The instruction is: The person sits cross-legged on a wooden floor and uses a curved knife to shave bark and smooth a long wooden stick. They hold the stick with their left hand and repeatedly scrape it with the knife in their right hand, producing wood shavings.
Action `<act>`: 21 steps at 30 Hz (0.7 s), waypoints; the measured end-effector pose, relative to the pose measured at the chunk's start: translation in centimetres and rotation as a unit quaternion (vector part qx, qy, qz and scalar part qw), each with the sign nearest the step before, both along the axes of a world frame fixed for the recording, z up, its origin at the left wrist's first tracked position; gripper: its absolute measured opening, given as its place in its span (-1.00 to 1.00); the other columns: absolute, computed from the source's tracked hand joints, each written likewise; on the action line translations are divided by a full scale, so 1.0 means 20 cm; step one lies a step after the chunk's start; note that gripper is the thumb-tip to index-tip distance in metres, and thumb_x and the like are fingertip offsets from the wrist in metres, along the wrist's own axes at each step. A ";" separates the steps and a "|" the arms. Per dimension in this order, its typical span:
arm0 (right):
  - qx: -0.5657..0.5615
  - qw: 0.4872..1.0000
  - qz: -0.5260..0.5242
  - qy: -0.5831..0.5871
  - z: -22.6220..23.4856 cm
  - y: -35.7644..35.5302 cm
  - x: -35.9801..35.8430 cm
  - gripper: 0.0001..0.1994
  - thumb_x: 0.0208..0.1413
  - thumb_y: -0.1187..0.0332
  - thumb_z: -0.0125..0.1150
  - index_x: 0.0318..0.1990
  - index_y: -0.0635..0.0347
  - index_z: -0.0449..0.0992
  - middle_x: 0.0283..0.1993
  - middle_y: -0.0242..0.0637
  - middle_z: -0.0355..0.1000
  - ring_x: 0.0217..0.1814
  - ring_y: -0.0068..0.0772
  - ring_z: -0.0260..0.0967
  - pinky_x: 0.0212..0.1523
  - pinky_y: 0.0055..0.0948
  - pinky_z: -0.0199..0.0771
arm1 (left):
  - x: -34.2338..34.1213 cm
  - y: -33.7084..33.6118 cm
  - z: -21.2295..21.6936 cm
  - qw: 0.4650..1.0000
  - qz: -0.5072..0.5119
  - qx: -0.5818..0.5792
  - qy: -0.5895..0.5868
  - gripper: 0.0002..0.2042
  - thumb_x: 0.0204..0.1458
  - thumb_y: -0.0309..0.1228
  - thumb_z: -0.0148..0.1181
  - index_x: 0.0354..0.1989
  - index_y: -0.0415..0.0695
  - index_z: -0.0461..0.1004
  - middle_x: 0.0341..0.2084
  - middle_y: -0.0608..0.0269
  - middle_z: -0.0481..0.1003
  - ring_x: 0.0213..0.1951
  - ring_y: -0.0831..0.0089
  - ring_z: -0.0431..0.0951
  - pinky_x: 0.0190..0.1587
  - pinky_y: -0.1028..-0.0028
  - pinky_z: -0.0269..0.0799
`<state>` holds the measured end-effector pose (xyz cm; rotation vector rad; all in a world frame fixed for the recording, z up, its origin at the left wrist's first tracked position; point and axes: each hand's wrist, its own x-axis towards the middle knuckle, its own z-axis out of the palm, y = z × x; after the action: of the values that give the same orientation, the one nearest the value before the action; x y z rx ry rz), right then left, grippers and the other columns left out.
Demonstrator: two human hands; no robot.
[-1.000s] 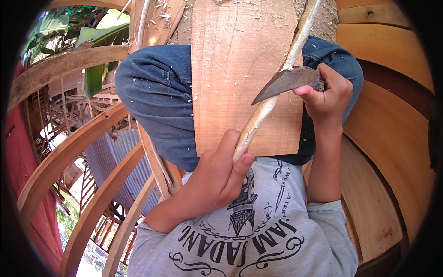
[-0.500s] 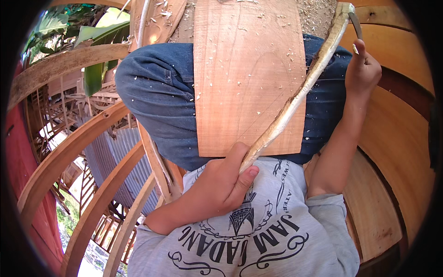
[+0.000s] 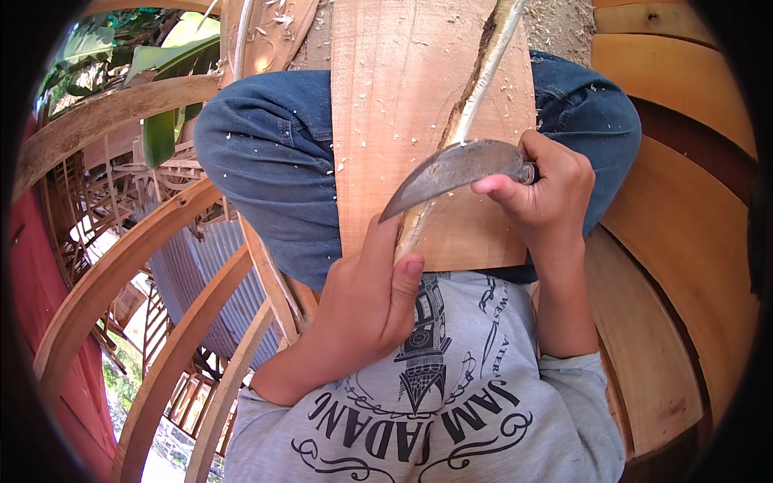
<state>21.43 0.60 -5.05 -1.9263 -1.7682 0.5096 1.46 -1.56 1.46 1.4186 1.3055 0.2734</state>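
Note:
My left hand (image 3: 366, 302) is wrapped round the near end of a long, slightly bent stick (image 3: 485, 76), pale on one side and brown and rough on the other. The stick slants away over a flat wooden board (image 3: 378, 129) that lies across my lap. In my right hand (image 3: 555, 181) is the handle of a knife (image 3: 459, 173) with a broad curved blade. The blade crosses the stick's near part, its tip close to my left index finger. The stick's far end is out of view.
Wood shavings (image 3: 564, 28) litter the surface beyond the board. Curved wooden ribs (image 3: 173, 330) stand on the left, with gaps showing corrugated sheet (image 3: 201, 282) below. Curved planks (image 3: 644, 217) form a wall at the right. Bent legs in blue jeans (image 3: 266, 153) flank the board.
My right hand has drawn the knife from the stick's far end toward me, near my left hand. The stick has swung to a steeper angle, its far end moving left and away.

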 end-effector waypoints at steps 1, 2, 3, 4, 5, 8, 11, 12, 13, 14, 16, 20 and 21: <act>-0.001 0.999 -0.025 -0.021 -0.03 0.02 0.02 -0.27 -0.51 -0.39 0.30 -0.79 0.17 0.20 -0.84 -0.27 0.12 -0.80 -0.22 0.13 -0.74 -0.39 0.13 | 0.00 0.00 0.00 1.000 -0.008 -0.026 0.011 -0.77 0.19 -0.38 -0.12 -0.11 -0.29 0.22 -0.68 -0.07 0.35 -0.60 -0.09 0.43 -0.56 0.21 0.29; -0.001 0.998 -0.037 -0.049 -0.04 0.04 0.06 -0.27 -0.52 -0.40 0.30 -0.79 0.17 0.20 -0.84 -0.27 0.12 -0.80 -0.23 0.13 -0.74 -0.39 0.13 | 0.00 0.00 0.01 0.998 -0.015 -0.051 0.023 -0.78 0.18 -0.38 -0.11 -0.12 -0.29 0.22 -0.67 -0.08 0.36 -0.60 -0.11 0.42 -0.56 0.19 0.29; 0.000 0.996 -0.048 -0.074 -0.06 0.06 0.10 -0.27 -0.52 -0.41 0.29 -0.79 0.17 0.20 -0.84 -0.28 0.12 -0.80 -0.23 0.12 -0.74 -0.39 0.13 | 0.00 -0.01 0.00 0.999 -0.018 -0.044 0.018 -0.78 0.18 -0.38 -0.11 -0.12 -0.29 0.22 -0.67 -0.09 0.36 -0.60 -0.12 0.42 -0.56 0.18 0.29; 0.002 0.993 -0.058 -0.100 -0.07 0.07 0.12 -0.26 -0.53 -0.41 0.29 -0.79 0.17 0.19 -0.84 -0.28 0.12 -0.80 -0.23 0.12 -0.74 -0.39 0.13 | 0.00 -0.01 -0.02 0.999 -0.020 -0.037 0.014 -0.78 0.18 -0.38 -0.10 -0.12 -0.29 0.22 -0.66 -0.10 0.37 -0.60 -0.13 0.42 -0.57 0.17 0.29; 0.014 0.994 -0.064 -0.088 -0.09 0.08 0.13 -0.25 -0.55 -0.42 0.30 -0.79 0.17 0.17 -0.85 -0.31 0.07 -0.82 -0.28 0.04 -0.75 -0.41 0.08 | 0.00 -0.02 -0.03 0.999 -0.022 -0.030 0.009 -0.77 0.18 -0.38 -0.10 -0.12 -0.29 0.22 -0.65 -0.11 0.37 -0.59 -0.14 0.42 -0.57 0.16 0.28; 0.044 0.991 -0.043 -0.122 -0.07 0.10 0.17 -0.24 -0.56 -0.43 0.29 -0.79 0.16 0.17 -0.86 -0.34 0.01 -0.81 -0.34 -0.04 -0.76 -0.43 0.02 | 0.01 -0.02 -0.03 1.000 -0.020 -0.011 0.008 -0.77 0.18 -0.37 -0.09 -0.12 -0.28 0.22 -0.66 -0.11 0.37 -0.59 -0.13 0.43 -0.57 0.15 0.28; 0.097 0.989 -0.033 -0.109 -0.07 0.12 0.18 -0.24 -0.55 -0.43 0.29 -0.79 0.16 0.15 -0.85 -0.37 -0.03 -0.81 -0.38 -0.09 -0.77 -0.44 -0.04 | 0.01 -0.02 -0.01 1.000 -0.011 0.005 -0.004 -0.78 0.17 -0.38 -0.09 -0.12 -0.28 0.22 -0.67 -0.09 0.37 -0.59 -0.12 0.43 -0.57 0.15 0.28; 0.097 0.989 -0.031 -0.106 -0.07 0.13 0.17 -0.24 -0.55 -0.42 0.30 -0.80 0.16 0.15 -0.85 -0.36 -0.03 -0.81 -0.37 -0.09 -0.77 -0.43 -0.03 | 0.01 -0.02 -0.01 1.000 -0.010 0.000 0.001 -0.78 0.17 -0.38 -0.09 -0.12 -0.28 0.22 -0.68 -0.09 0.37 -0.59 -0.12 0.43 -0.57 0.15 0.29; 0.097 0.989 -0.029 -0.104 -0.07 0.14 0.17 -0.24 -0.55 -0.42 0.30 -0.80 0.17 0.15 -0.85 -0.35 -0.03 -0.80 -0.36 -0.09 -0.77 -0.43 -0.03 | 0.01 -0.02 0.00 1.000 -0.009 -0.004 0.005 -0.77 0.17 -0.38 -0.09 -0.12 -0.28 0.22 -0.68 -0.09 0.37 -0.59 -0.12 0.44 -0.56 0.15 0.29; 0.097 0.990 -0.027 -0.102 -0.07 0.14 0.17 -0.24 -0.55 -0.41 0.31 -0.80 0.17 0.16 -0.85 -0.34 -0.02 -0.80 -0.35 -0.09 -0.77 -0.43 -0.03 | 0.00 -0.02 0.01 1.000 -0.008 -0.009 0.009 -0.77 0.17 -0.38 -0.08 -0.11 -0.28 0.23 -0.68 -0.08 0.37 -0.60 -0.12 0.44 -0.56 0.15 0.29; 0.038 0.995 -0.035 -0.085 -0.03 0.12 0.13 -0.29 -0.40 -0.34 0.30 -0.78 0.19 0.18 -0.85 -0.30 0.01 -0.81 -0.30 -0.05 -0.75 -0.41 0.00 | -0.01 -0.01 -0.01 1.000 -0.002 -0.003 0.014 -0.77 0.17 -0.38 -0.08 -0.11 -0.27 0.23 -0.68 -0.08 0.38 -0.60 -0.11 0.44 -0.56 0.16 0.30; -0.035 0.998 -0.014 0.057 -0.01 0.03 0.03 -0.44 -0.10 -0.12 0.26 -0.70 0.21 0.25 -0.81 -0.22 0.11 -0.77 -0.20 0.11 -0.71 -0.37 0.09 | -0.04 0.03 -0.01 0.998 -0.015 0.007 0.053 -0.78 0.16 -0.38 -0.07 -0.11 -0.27 0.24 -0.67 -0.09 0.39 -0.60 -0.08 0.46 -0.55 0.18 0.32; -0.034 0.996 0.023 0.079 0.01 0.00 0.02 -0.56 0.03 0.04 0.20 -0.63 0.22 0.29 -0.76 -0.19 0.19 -0.72 -0.17 0.20 -0.68 -0.37 0.15 | -0.04 0.03 -0.02 0.999 -0.013 0.022 0.048 -0.78 0.15 -0.39 -0.07 -0.12 -0.26 0.24 -0.67 -0.08 0.39 -0.60 -0.07 0.46 -0.55 0.19 0.32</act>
<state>21.83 0.61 -4.83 -1.8387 -1.7179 0.7278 0.75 -1.02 1.06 1.5006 1.3651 0.2187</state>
